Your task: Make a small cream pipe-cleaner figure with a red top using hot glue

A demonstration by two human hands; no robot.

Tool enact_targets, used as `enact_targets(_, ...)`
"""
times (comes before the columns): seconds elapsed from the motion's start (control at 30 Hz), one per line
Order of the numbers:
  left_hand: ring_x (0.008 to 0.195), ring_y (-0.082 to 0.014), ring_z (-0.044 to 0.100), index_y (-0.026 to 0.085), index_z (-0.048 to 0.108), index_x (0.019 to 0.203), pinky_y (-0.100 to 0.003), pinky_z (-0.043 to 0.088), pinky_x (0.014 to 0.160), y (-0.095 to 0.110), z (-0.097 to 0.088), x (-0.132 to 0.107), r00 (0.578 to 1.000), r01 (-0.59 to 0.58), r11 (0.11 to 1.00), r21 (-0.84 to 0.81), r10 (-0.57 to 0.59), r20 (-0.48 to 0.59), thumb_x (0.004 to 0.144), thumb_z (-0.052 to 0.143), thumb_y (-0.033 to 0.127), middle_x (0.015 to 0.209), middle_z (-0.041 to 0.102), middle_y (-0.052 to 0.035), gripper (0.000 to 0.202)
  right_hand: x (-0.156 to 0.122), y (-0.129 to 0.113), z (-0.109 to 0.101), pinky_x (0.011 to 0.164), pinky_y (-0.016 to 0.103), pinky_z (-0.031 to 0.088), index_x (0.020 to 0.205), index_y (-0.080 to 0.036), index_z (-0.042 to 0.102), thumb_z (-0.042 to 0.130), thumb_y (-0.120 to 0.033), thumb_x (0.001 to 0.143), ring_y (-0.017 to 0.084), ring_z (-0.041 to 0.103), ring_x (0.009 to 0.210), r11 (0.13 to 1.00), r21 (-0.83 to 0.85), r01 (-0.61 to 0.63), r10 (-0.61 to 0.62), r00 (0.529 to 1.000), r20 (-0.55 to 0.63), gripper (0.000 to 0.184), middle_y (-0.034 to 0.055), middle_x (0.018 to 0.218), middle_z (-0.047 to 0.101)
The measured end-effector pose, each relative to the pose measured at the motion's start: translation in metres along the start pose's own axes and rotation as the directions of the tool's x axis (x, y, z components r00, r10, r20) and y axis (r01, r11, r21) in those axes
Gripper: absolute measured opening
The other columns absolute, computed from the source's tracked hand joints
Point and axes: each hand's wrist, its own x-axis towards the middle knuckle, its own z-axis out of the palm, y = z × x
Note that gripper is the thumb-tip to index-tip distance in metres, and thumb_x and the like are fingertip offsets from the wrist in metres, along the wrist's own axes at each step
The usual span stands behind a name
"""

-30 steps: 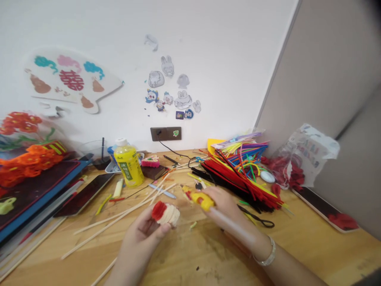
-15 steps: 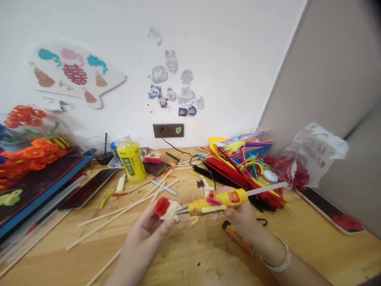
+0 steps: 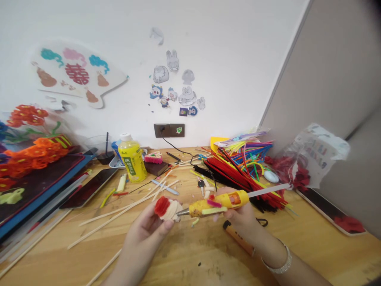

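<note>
My left hand (image 3: 145,226) holds a small cream pipe-cleaner coil with a red pipe-cleaner tuft at its end (image 3: 168,208). My right hand (image 3: 241,213) grips a yellow hot glue gun (image 3: 217,206) sideways. A whitish glue stick (image 3: 268,190) juts from the gun's rear. The gun's metal nozzle (image 3: 183,213) points left and reaches the cream coil. Pink and pale-green scraps cling to the gun's body. The gun's trigger is hidden by my right fingers.
Loose bamboo sticks (image 3: 125,207) lie left of my hands. A heap of pipe cleaners (image 3: 241,174) stands behind the gun. Further back are a yellow bottle (image 3: 131,163) and keys (image 3: 201,184). An orange tube (image 3: 238,238) lies below my right hand on the wooden table (image 3: 190,258).
Since a second ago, my right hand has swung the glue gun round to point left, bringing its nozzle to the coil. Between the last two frames, little has moved.
</note>
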Motion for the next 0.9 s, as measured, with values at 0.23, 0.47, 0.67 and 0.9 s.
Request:
enact_targets(0.23, 0.097, -0.0236, 0.067, 0.021, 0.069, 0.095, -0.029, 0.053, 0.085, -0.0028, 0.0002, -0.0004, 1.0, 0.008, 1.0, -0.008, -0.008, -0.001, 0.063, 0.076, 0.033, 0.102, 0.075, -0.0059, 0.035, 0.001, -0.0039, 0.0017, 0.049, 0.028, 0.046, 0.081, -0.018, 0.059, 0.063, -0.066, 0.063, 0.015, 0.052, 0.049, 0.999, -0.053, -0.006, 0.005, 1.0, -0.009, 0.051, 0.0005, 0.059, 0.056)
enact_targets(0.47, 0.096, -0.0223, 0.067, 0.022, 0.068, 0.095, -0.027, 0.053, 0.085, -0.0003, 0.0018, -0.0015, 1.0, 0.031, 0.999, -0.012, -0.031, 0.005, 0.063, 0.076, 0.035, 0.102, 0.075, -0.0047, 0.035, -0.0005, -0.0006, 0.0002, 0.048, 0.028, 0.047, 0.08, -0.019, 0.059, 0.064, -0.064, 0.063, 0.016, 0.055, 0.051, 1.0, -0.02, -0.013, 0.013, 1.0, -0.004, 0.049, 0.0015, 0.064, 0.058)
enact_targets(0.67, 0.096, -0.0241, 0.067, 0.02, 0.069, 0.094, -0.029, 0.053, 0.084, 0.0014, 0.0029, -0.0018, 1.0, 0.021, 1.0, -0.009, -0.021, -0.004, 0.061, 0.077, 0.036, 0.101, 0.075, -0.0063, 0.037, -0.0005, 0.0, -0.0004, 0.051, 0.029, 0.049, 0.082, -0.019, 0.059, 0.064, -0.065, 0.063, 0.016, 0.055, 0.052, 0.999, -0.054, -0.005, 0.004, 1.0, -0.02, 0.051, 0.0022, 0.066, 0.059)
enact_targets(0.9, 0.096, -0.0218, 0.067, 0.02, 0.069, 0.094, -0.026, 0.052, 0.084, 0.0026, 0.002, -0.0034, 1.0, 0.006, 1.0, -0.016, -0.005, 0.013, 0.064, 0.075, 0.032, 0.102, 0.074, -0.0068, 0.033, -0.0004, 0.0016, -0.0005, 0.053, 0.029, 0.05, 0.083, -0.02, 0.06, 0.065, -0.063, 0.064, 0.017, 0.057, 0.055, 0.998, -0.042, 0.045, -0.047, 0.998, -0.043, 0.047, 0.0023, 0.065, 0.06)
